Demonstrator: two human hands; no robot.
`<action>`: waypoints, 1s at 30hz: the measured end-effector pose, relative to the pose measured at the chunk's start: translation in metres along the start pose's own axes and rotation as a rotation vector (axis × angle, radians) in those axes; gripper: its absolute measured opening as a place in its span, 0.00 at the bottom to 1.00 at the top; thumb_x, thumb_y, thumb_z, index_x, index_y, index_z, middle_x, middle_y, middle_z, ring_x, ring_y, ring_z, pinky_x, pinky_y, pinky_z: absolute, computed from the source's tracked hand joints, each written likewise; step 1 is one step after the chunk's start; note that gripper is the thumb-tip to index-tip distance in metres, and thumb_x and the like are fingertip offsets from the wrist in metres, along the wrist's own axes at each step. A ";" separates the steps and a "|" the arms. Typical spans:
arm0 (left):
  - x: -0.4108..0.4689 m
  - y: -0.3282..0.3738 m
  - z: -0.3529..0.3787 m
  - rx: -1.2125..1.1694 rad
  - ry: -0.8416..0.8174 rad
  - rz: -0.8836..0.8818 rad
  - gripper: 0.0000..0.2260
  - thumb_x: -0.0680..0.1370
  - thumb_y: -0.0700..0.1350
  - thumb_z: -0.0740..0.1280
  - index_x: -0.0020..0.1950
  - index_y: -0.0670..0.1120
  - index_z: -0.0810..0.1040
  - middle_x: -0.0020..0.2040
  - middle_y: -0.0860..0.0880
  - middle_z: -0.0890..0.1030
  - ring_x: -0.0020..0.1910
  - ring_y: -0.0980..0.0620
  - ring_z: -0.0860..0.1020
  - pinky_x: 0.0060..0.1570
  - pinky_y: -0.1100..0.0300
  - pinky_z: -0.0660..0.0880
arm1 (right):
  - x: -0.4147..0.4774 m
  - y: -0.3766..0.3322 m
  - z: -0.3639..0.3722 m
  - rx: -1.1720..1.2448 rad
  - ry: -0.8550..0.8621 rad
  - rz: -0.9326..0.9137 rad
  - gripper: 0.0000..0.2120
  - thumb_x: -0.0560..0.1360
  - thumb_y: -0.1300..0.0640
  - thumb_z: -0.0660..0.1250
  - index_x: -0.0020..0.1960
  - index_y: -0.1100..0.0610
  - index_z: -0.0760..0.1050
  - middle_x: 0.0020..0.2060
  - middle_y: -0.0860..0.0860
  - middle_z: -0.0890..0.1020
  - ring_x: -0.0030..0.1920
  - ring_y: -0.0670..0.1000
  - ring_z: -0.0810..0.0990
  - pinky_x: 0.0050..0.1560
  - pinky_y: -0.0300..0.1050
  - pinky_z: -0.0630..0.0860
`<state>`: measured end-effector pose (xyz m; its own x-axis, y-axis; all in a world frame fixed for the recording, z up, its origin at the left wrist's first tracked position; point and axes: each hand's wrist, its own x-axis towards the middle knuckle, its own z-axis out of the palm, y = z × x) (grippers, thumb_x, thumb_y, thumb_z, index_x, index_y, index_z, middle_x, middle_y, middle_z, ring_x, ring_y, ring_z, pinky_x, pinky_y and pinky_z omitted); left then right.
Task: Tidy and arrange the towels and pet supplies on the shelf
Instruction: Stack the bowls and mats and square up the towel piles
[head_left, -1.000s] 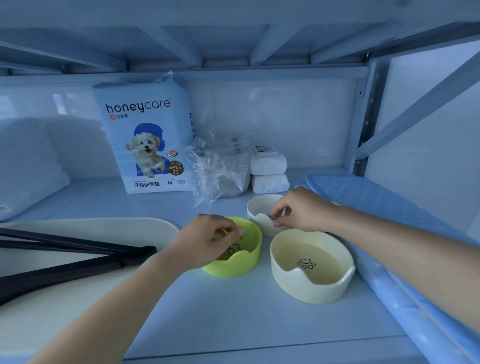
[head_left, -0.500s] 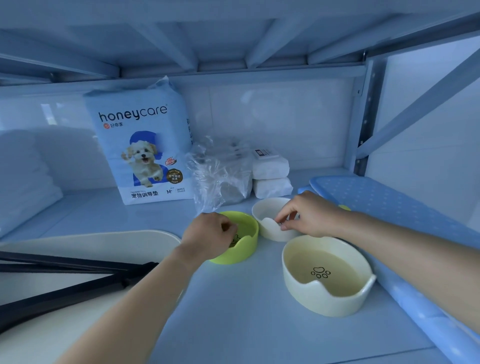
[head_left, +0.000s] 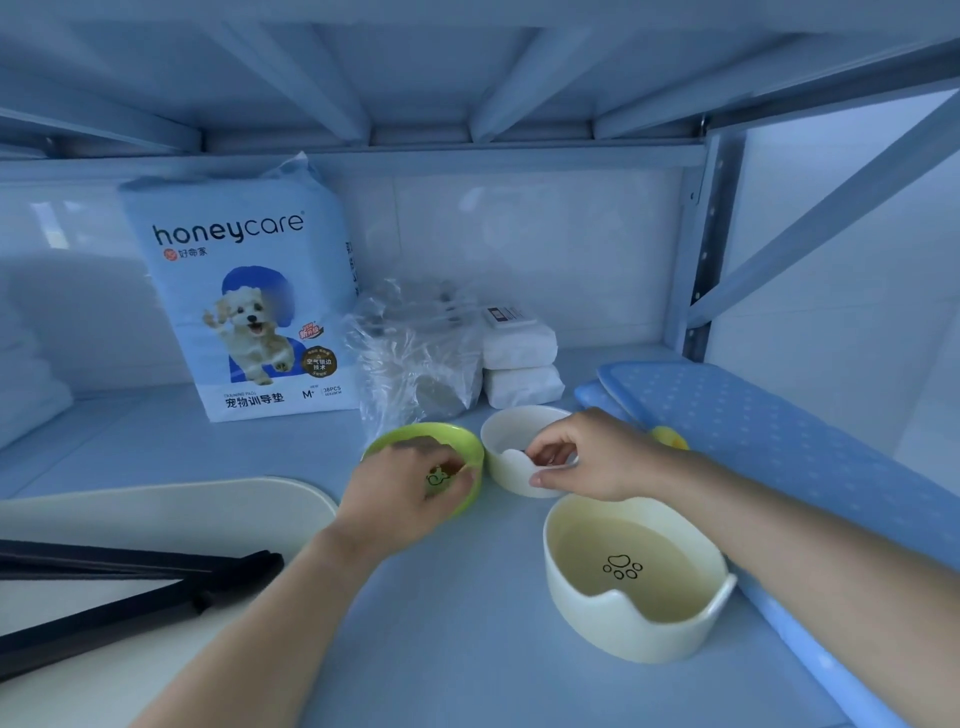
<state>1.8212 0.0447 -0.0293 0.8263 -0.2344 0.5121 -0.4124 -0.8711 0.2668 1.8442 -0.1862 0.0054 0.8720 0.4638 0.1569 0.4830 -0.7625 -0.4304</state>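
Sliding green bowl (head_left: 415, 434), white bowl (head_left: 506, 475) farther back, both gripped.

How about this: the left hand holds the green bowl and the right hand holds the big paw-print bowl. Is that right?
Not quite. In the head view the right hand grips the small white bowl, not the big paw-print bowl, which sits untouched in front. The left hand does hold the green bowl.

Green pet bowl (head_left: 467, 441), white pet bowl (head_left: 511, 467) upright side by side mid-shelf; cream paw-print bowl (head_left: 623, 634) nearer; honeycare pad pack (head_left: 244, 312) behind.
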 end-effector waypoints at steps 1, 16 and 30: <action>0.000 -0.002 -0.002 0.018 -0.051 0.020 0.23 0.67 0.66 0.51 0.48 0.56 0.78 0.42 0.58 0.78 0.41 0.58 0.75 0.36 0.62 0.73 | 0.001 0.002 0.003 0.013 0.011 0.003 0.09 0.71 0.52 0.71 0.51 0.49 0.81 0.45 0.43 0.83 0.46 0.42 0.80 0.54 0.41 0.76; 0.003 0.007 0.008 0.291 0.097 0.044 0.09 0.72 0.51 0.71 0.51 0.52 0.80 0.44 0.53 0.81 0.42 0.46 0.79 0.38 0.59 0.69 | 0.005 0.009 0.009 0.091 0.089 -0.004 0.08 0.72 0.57 0.71 0.51 0.51 0.82 0.44 0.46 0.84 0.48 0.46 0.80 0.53 0.41 0.75; 0.004 0.007 0.010 0.188 -0.064 -0.044 0.20 0.77 0.43 0.62 0.69 0.53 0.67 0.61 0.56 0.75 0.56 0.49 0.76 0.47 0.59 0.73 | 0.006 0.007 0.007 0.164 0.121 0.017 0.07 0.71 0.59 0.72 0.48 0.50 0.82 0.42 0.45 0.84 0.46 0.43 0.80 0.40 0.23 0.69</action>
<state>1.8252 0.0333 -0.0332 0.8670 -0.2164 0.4489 -0.3016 -0.9449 0.1269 1.8522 -0.1856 -0.0033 0.8880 0.3862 0.2498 0.4571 -0.6813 -0.5717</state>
